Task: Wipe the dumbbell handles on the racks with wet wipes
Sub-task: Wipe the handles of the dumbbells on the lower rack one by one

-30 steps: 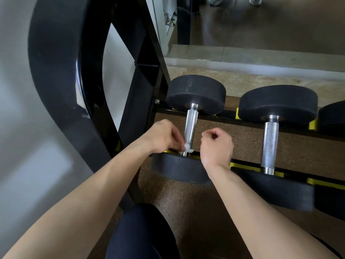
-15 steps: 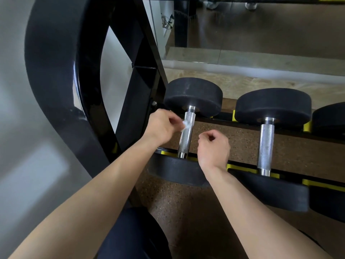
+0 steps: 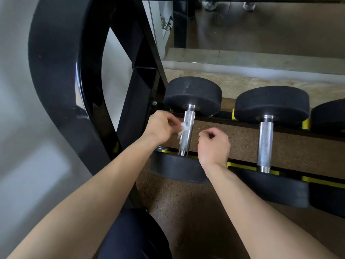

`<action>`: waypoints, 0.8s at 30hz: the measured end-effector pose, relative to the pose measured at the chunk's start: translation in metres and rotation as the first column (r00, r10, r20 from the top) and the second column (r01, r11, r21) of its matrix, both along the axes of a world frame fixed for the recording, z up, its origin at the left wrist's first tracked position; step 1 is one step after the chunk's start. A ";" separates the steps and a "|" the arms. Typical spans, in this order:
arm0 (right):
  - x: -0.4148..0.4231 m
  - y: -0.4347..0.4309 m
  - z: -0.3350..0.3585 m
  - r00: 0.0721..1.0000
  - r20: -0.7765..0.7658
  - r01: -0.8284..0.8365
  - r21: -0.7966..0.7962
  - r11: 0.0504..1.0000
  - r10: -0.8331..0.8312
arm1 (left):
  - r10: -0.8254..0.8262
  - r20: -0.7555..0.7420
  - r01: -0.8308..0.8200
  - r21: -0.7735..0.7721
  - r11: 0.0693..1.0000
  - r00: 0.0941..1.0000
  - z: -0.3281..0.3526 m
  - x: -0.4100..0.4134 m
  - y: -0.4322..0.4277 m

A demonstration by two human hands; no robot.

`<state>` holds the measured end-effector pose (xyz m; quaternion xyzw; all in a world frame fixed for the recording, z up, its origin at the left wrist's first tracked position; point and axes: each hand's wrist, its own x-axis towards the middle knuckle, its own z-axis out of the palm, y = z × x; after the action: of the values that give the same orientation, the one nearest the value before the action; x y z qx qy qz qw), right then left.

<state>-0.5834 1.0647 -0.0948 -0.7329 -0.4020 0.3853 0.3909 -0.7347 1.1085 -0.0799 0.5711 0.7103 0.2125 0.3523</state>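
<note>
White wipe (image 3: pixel 183 127) pinched by left grip (image 3: pixel 162 128) on handle (image 3: pixel 186 140) | right grip (image 3: pixel 214 145) curled, empty

My left forearm (image 3: pixel 93 193) reaches from 7 o'clock toward 1; my left hand (image 3: pixel 161 128), knuckles up, pinches a wet wipe (image 3: pixel 183 126) at its 3 o'clock side. My right forearm (image 3: pixel 252 202) enters from 5 o'clock; my right hand (image 3: pixel 214 146), at the left's 4 o'clock, has its fingers curled in

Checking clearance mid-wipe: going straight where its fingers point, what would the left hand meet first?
The leftmost dumbbell handle: the left hand pinches a wet wipe that looks pressed against it, though depth is unclear.
</note>
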 end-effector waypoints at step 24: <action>0.022 0.029 0.002 0.897 -0.253 -0.318 0.203 0.926 0.363 | 0.144 0.163 -0.187 0.289 0.939 0.976 0.006 0.026 -0.043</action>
<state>-0.5613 1.0938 -0.0928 -0.5546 -0.4926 0.5171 0.4271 -0.7090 1.0654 -0.0736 0.5403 0.6884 0.3871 0.2902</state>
